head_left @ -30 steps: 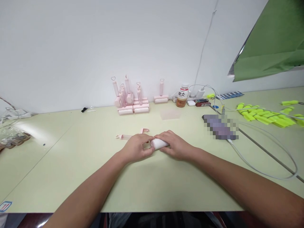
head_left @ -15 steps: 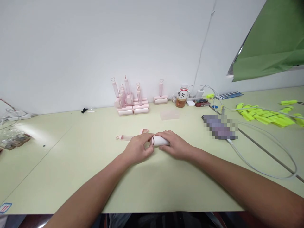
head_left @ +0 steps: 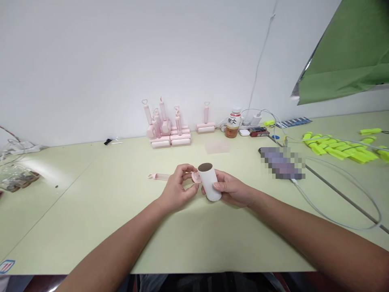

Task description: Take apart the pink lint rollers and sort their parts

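White roll in the right hand, pink cap in the left

Right hand (head_left: 232,190) grasps the white roll (head_left: 210,184) from its side, thumb across the front. Roll is over the near-middle part of the table (head_left: 219,243), tilted, its open upper end towards the wall (head_left: 91,61). Brown, hollow inside visible at that end. Left hand (head_left: 180,188) pinches a round pink cap (head_left: 196,177) between fingers and thumb, just beside the roll's upper part; whether cap and roll touch, cannot tell.

Pink handle (head_left: 161,177) lies flat, left of the left hand.

Containers: bottle (head_left: 233,123) upright near the wall, white lid on, labelled; amber contents show below the label, liquid or solid unclear. Translucent pink case (head_left: 217,147) lies in front of it, to the left; contents cannot be made out. Clear bag (head_left: 20,176) at the far left edge holds brown and grey items, too blurred to name.

Along the wall, left of the bottle: a cluster of pink rollers (head_left: 180,140), handles up, some white sleeves visible. One separate roller (head_left: 206,127) stands between cluster and bottle.

To the right: phone (head_left: 279,162) with cable attached, then bright yellow pieces (head_left: 343,149) in a loose group.
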`<state>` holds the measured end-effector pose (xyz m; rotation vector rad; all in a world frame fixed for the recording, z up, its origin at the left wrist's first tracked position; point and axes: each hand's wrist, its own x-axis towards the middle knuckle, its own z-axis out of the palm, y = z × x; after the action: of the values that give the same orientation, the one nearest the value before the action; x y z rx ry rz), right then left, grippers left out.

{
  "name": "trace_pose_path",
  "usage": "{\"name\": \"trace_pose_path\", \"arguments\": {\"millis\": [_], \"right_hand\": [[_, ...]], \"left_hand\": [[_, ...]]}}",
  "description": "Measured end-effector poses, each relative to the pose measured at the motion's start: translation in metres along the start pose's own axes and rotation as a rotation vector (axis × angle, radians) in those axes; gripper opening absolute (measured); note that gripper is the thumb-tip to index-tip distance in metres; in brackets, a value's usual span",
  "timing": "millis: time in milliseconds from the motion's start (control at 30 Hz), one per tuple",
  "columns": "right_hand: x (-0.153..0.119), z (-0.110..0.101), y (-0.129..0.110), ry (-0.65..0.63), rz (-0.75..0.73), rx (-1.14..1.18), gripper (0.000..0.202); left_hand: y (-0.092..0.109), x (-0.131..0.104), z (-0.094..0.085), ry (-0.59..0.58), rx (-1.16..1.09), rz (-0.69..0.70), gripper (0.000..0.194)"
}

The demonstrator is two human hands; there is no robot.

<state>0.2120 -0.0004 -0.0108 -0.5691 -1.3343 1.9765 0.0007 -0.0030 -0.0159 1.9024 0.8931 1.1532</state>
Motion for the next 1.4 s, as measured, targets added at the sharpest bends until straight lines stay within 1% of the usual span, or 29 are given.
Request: {"name": "trace_pose_path", "arguments": {"millis": [67, 133, 167, 200, 267, 333, 400, 467, 533, 633, 700, 767, 867, 933, 1100, 1300, 1400], "right_hand": [[-0.001, 0.005, 0.001, -0.049, 0.026, 0.071, 0.050], [0.000, 0.007, 0.002, -0.050, 0.040, 0.094, 0.047], [0.001, 0.007, 0.003, -0.033, 0.050, 0.089, 0.046], [0.001, 0.006, 0.004, -0.006, 0.063, 0.075, 0.046], [0.003, 0.005, 0.006, 0.050, 0.092, 0.038, 0.043], [0.004, 0.004, 0.008, 0.081, 0.103, 0.030, 0.041], [0.004, 0.004, 0.009, 0.090, 0.079, 0.077, 0.039], [0.005, 0.003, 0.008, 0.099, 0.049, 0.157, 0.035], [0.006, 0.002, 0.007, 0.107, 0.032, 0.229, 0.031], [0.007, -0.002, 0.005, 0.122, 0.007, 0.270, 0.026], [0.008, -0.004, 0.005, 0.142, 0.001, 0.258, 0.023], [0.008, -0.005, 0.006, 0.171, 0.011, 0.238, 0.022], [0.008, -0.006, 0.008, 0.196, 0.023, 0.215, 0.021], [0.008, -0.005, 0.008, 0.193, 0.028, 0.204, 0.021], [0.007, -0.005, 0.006, 0.195, 0.009, 0.179, 0.023], [0.007, 0.000, 0.007, 0.229, -0.025, 0.191, 0.024], [0.007, 0.003, 0.008, 0.231, -0.037, 0.203, 0.024]], "left_hand": [[-0.001, -0.002, 0.003, -0.017, 0.008, 0.026, 0.048], [0.000, -0.003, 0.004, -0.033, 0.026, 0.056, 0.059], [0.000, -0.003, 0.003, -0.048, 0.030, 0.075, 0.061], [0.001, -0.003, 0.002, -0.067, 0.025, 0.090, 0.060], [0.002, -0.001, -0.001, -0.086, -0.013, 0.087, 0.046], [0.002, 0.001, -0.003, -0.069, -0.089, 0.033, 0.031], [0.003, 0.003, -0.004, -0.032, -0.181, -0.048, 0.026], [0.004, 0.005, -0.005, 0.017, -0.245, -0.134, 0.028], [0.004, 0.007, -0.007, 0.105, -0.266, -0.206, 0.032], [0.005, 0.009, -0.010, 0.241, -0.286, -0.262, 0.035], [0.005, 0.011, -0.012, 0.278, -0.307, -0.287, 0.038], [0.005, 0.012, -0.012, 0.283, -0.316, -0.309, 0.040], [0.004, 0.011, -0.012, 0.281, -0.304, -0.304, 0.039], [0.003, 0.011, -0.012, 0.273, -0.297, -0.290, 0.038], [0.000, 0.009, -0.010, 0.259, -0.267, -0.308, 0.041], [-0.004, 0.008, -0.007, 0.287, -0.244, -0.271, 0.037], [-0.006, 0.008, -0.007, 0.297, -0.245, -0.221, 0.034]]}}
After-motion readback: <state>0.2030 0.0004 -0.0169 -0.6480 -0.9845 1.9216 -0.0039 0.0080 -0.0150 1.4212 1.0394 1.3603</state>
